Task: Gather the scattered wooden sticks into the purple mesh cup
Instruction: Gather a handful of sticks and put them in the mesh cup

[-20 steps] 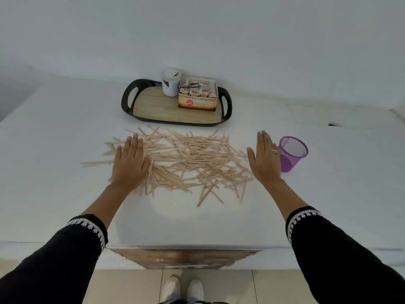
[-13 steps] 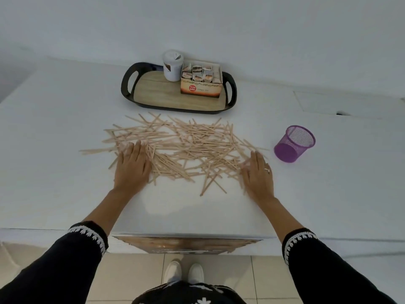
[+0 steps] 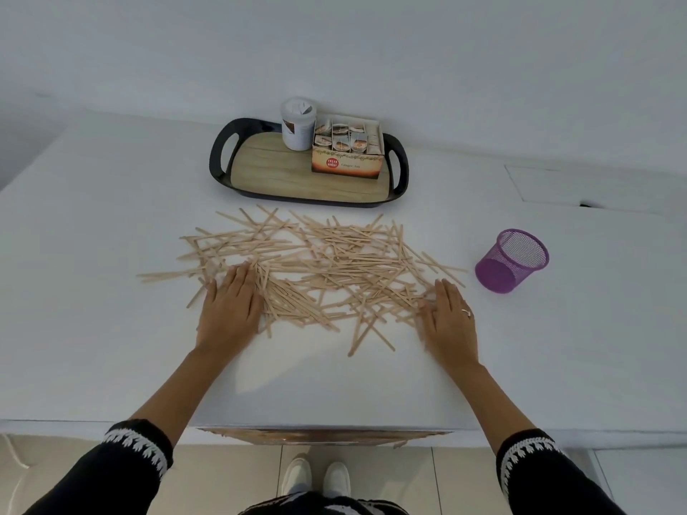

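A wide scatter of thin wooden sticks (image 3: 327,269) lies across the middle of the white counter. My left hand (image 3: 230,306) rests flat, fingers straight, on the left near edge of the pile. At the pile's right near edge my right hand (image 3: 448,321) lies flat too, a ring on one finger, its fingertips touching the sticks. The purple mesh cup (image 3: 511,260) stands to the right of the pile, tilted in this view with its open mouth up, apart from both hands. It looks empty.
A black-handled tray with a wooden base (image 3: 260,180) sits behind the sticks, holding a white jar (image 3: 297,124) and a box of tea bags (image 3: 347,150). The counter's front edge (image 3: 334,425) runs just below my forearms.
My right hand has come in from beside the cup to the right edge of the pile. My left hand has slid slightly nearer. The view has shifted a little.
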